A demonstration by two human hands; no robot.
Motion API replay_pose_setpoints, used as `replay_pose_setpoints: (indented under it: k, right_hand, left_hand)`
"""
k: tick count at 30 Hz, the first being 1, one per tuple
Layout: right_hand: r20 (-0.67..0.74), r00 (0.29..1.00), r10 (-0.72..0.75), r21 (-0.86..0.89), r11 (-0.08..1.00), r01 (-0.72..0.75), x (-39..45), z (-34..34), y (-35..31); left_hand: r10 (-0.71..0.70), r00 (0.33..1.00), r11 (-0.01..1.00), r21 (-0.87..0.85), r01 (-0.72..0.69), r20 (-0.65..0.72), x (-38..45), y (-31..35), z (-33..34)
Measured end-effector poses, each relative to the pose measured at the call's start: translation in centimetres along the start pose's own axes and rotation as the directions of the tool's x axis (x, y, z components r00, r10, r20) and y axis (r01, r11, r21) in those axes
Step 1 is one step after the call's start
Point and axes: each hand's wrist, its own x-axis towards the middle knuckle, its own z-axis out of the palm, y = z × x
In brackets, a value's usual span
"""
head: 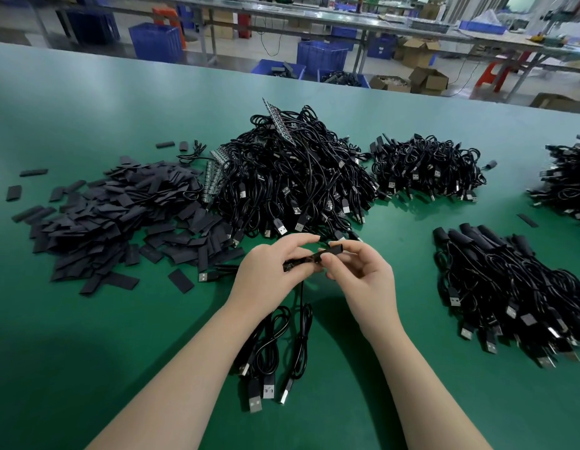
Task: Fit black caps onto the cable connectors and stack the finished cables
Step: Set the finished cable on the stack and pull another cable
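A green table (87, 319) fills the view, and its far edge runs slanting across the top, with benches and blue crates (321, 55) on the floor beyond. The widest bare stretches lie along the far side behind the piles, at the near left, and at the near right below the stack.

A big heap of black cables (291, 180) sits at the centre, just beyond the hands. To its left, touching its foot, spreads a low pile of flat black caps (113, 219), with stray caps scattered toward the left edge. A smaller cable heap (425, 170) lies to the right of the big one, a narrow green gap between them. A stack (516, 287) of capped cables lies at the right, near the right hand, and another pile (568, 180) is cut by the right edge.

A few loose cables (275, 345) trail on the table between the forearms.

The left hand (269, 271) grips a connector (301, 263), fingers curled round it. The right hand (363, 274) pinches a cap (335, 247) at that connector's end, raised above the table.
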Motion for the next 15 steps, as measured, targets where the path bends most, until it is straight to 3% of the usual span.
replay_pose_setpoints:
  k: [5, 12, 15]
  right_hand:
    - [-0.020, 0.999, 0.034, 0.074, 0.997, -0.033, 0.00, 0.09, 0.07]
    - [-0.075, 0.992, 0.105, 0.164, 0.982, -0.092, 0.33, -0.10, 0.28]
    - [-0.078, 0.989, 0.123, 0.185, 0.977, -0.107, 0.30, -0.16, 0.23]
  left_hand:
    - [0.095, 0.985, 0.994, 0.065, -0.086, -0.145, -0.10, 0.43, -0.28]
    - [0.160, 0.987, 0.986, 0.053, -0.158, -0.036, -0.06, 0.59, -0.27]
    - [0.095, 0.992, 0.995, 0.045, -0.091, -0.083, -0.13, 0.47, -0.01]
